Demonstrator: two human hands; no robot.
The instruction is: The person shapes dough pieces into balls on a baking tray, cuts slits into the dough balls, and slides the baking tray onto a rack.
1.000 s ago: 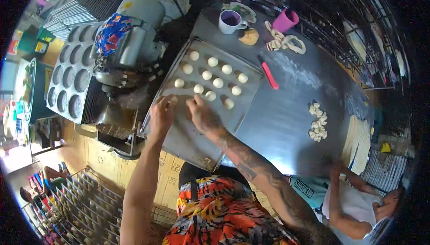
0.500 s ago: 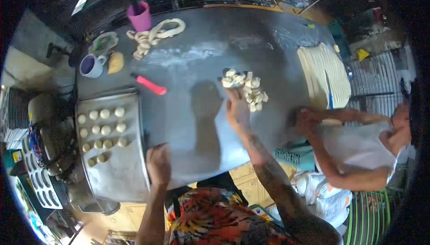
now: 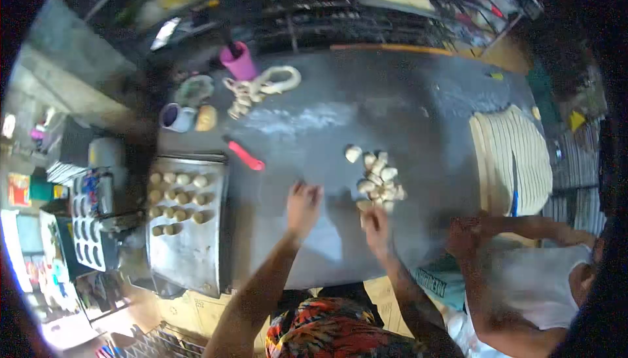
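On the grey table point(image 3: 288, 162), cut dough pieces point(image 3: 383, 185) lie in a loose pile right of centre. My right hand point(image 3: 376, 224) is closed at the pile's near edge; what its fingers grip is too small and blurred to name. Left of it, my left hand point(image 3: 305, 206) is over the bare tabletop, fingers curled and blurred, with no object visible in it. The metal tray point(image 3: 186, 253) at the left bears several round dough balls point(image 3: 182, 196) in rows towards its far end. A red-handled tool point(image 3: 246, 155) lies between the tray and the pile.
A pink cup point(image 3: 239, 62), dough strips point(image 3: 281, 80), a mug point(image 3: 176, 117) and a bread piece point(image 3: 206, 118) stand or lie at the back left. Striped dough point(image 3: 513, 155) lies at the right, near a co-worker's hands point(image 3: 463, 235). Muffin pans point(image 3: 88, 234) are at far left.
The view has swung right from the tray to the dough pile. Both my hands have left the tray; my right hand is now at the pile's near edge, and my left hand is over the table.
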